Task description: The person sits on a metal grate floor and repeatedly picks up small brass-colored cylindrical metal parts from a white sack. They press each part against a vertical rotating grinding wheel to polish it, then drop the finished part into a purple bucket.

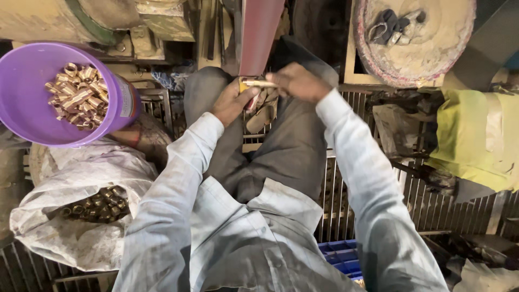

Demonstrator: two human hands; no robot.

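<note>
Both hands meet near the top middle of the frame, just under a red belt [258,32] that runs up and out of view. The left hand [231,103] is closed around the near end of a small brass tube [258,83], and the right hand [298,81] pinches the other end with its fingers together. The tube lies flat between them, touching or just at the bottom of the belt; I cannot tell which. It looks like the step in hand is rubbing the tube on the belt to make it smooth and shiny. The next move seems to call for a steady grip with both hands, so the tube does not slip or jump, and for fingers kept off the belt. A purple bucket [21,103] at the upper left is full of more brass tubes [78,96]. Below it, at the lower left, a white sack [70,238] holds darker tubes [100,203]. A blue crate [340,257] peeks out at the bottom, near the right sleeve.
</note>
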